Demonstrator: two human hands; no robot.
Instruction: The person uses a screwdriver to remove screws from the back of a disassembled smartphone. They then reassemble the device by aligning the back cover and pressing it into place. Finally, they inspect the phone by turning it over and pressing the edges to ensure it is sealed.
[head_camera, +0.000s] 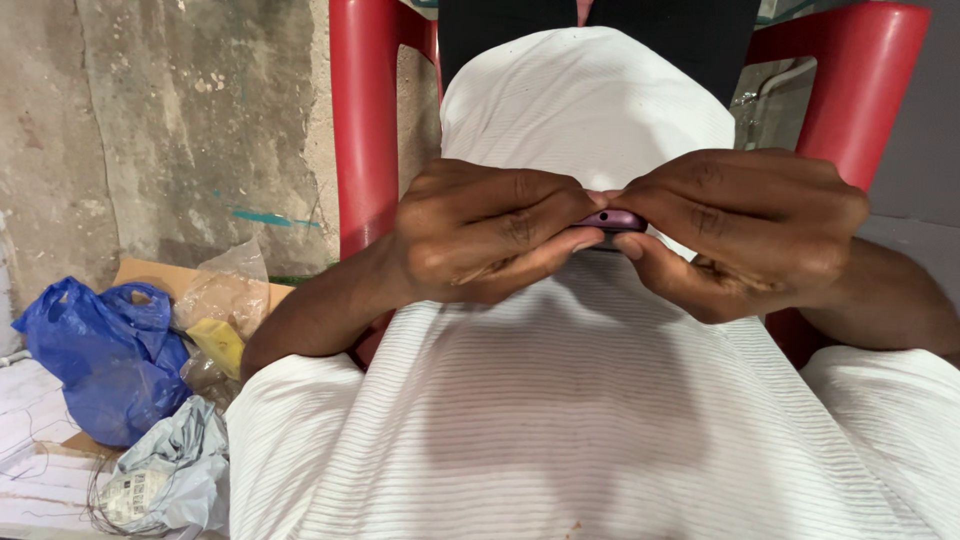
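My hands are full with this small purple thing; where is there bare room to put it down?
Both the left hand and right hand pinch the purple object. The white cloth below lies bare. Left is crowded: blue bag, clear bag, grey bag.

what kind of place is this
Probably a plain back room or yard corner of a home or small workshop. The wall is bare, stained concrete, a red plastic chair stands close by, and a blue plastic bag lies among wrappers on cardboard on the floor.
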